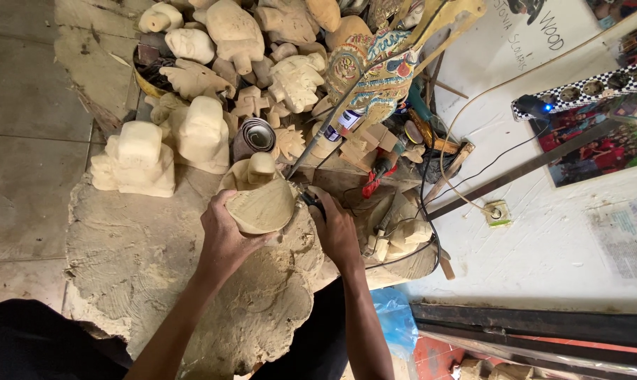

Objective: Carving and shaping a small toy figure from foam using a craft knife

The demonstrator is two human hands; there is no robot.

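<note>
Wooden carving [262, 200], pale and unpainted, rests on the top of a broad, rough-hewn stump [163, 260] that serves as the work surface, held at the stump's far edge from the person. The left hand [227, 236] wraps firmly around the carving's near side, fingers curled under its rounded lower part and thumb up against the flank. The right hand [336, 229] is closed around a dark tool [313, 203] pressed against the carving's right side; the tool's tip is hidden between hand and wood, so its kind cannot be told.

Beyond the stump, a heap of other unpainted carved figures [241, 63] is piled up, with two blocky seated figures [167, 148] standing just at the stump's far-left edge. A roll of sandpaper [255, 137] lies just past the carving, among the heap. To the far right of the stump, a brightly painted figure [375, 70] in blue, red and gold leans against the pile, and a thin metal rod [325, 127] slants down from it toward the carving. A red-handled tool [375, 179] lies right of the stump beside a tangle of black cable [431, 211]. Blue plastic [396, 320] shows at the stump's near-right side, next to the person's right forearm.
</note>
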